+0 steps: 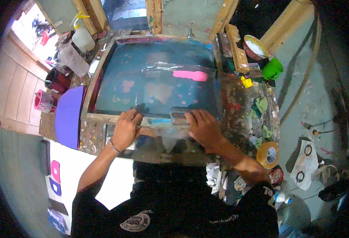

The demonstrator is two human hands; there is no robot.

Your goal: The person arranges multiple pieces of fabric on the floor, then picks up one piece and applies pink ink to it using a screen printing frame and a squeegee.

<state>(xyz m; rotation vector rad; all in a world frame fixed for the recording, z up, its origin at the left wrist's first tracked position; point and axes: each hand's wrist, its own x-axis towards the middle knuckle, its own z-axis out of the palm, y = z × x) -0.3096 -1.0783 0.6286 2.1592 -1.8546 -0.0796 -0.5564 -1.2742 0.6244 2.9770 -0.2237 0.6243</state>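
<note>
A screen printing frame (90, 93) with a wooden border and dark blue-green mesh lies on the worktable before me. Pink ink (190, 75) forms a thick streak on the mesh, beside a shiny, wrinkled clear strip (158, 66). At the near border, my left hand (126, 129) has its fingers curled over the wood. My right hand (204, 129), farther right along the same border, closes its fingers on a glossy see-through piece (178, 116), which looks like clear tape. Fingertips of both hands are partly hidden, and the area just below the border is blurred.
Purple sheets (68, 117) overhang the table's left side, near a spray bottle (82, 37), a white jug (72, 59) and a pink-stained pot (44, 101). To the right are a green cup (272, 69), a bowl (255, 47), crumpled green scraps (260, 105) and a tape roll (267, 155).
</note>
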